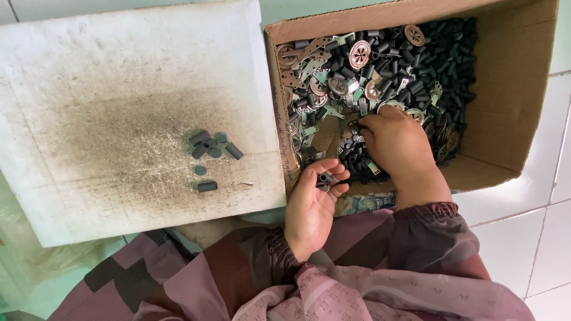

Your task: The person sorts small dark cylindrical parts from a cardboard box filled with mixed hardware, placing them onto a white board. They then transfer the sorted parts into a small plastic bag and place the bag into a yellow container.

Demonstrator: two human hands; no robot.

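A top-down view from a head-worn camera, described from left to right.

At far left lies a flat, white, square foam board [119,119], its middle stained with dark grey dust. On the right part of that stain sits a small loose cluster of short dark-grey cylindrical sleeves [208,145], some lying on their sides, some standing on end, with one more sleeve lying apart just below them.

Right of the board, at its lower corner, the person's left hand [312,205] is cupped palm-up, fingers curled narrowly around a few of the same dark tubes [326,178].

Further right is an open brown cardboard box [511,89], filled with a mixed heap of black tubes, round copper-coloured slotted discs [359,54] and small flat grey metal plates [309,62]. The right hand [395,139] reaches into the heap, palm down, fingertips buried among the parts; whether it grips anything cannot be told.

Patterned mauve and brown sleeves fill the bottom, over a white tiled floor.

To sort well here, it seems wise to pinch only tubes, shake off clinging plates, and keep the cupped hand level so nothing rolls out.
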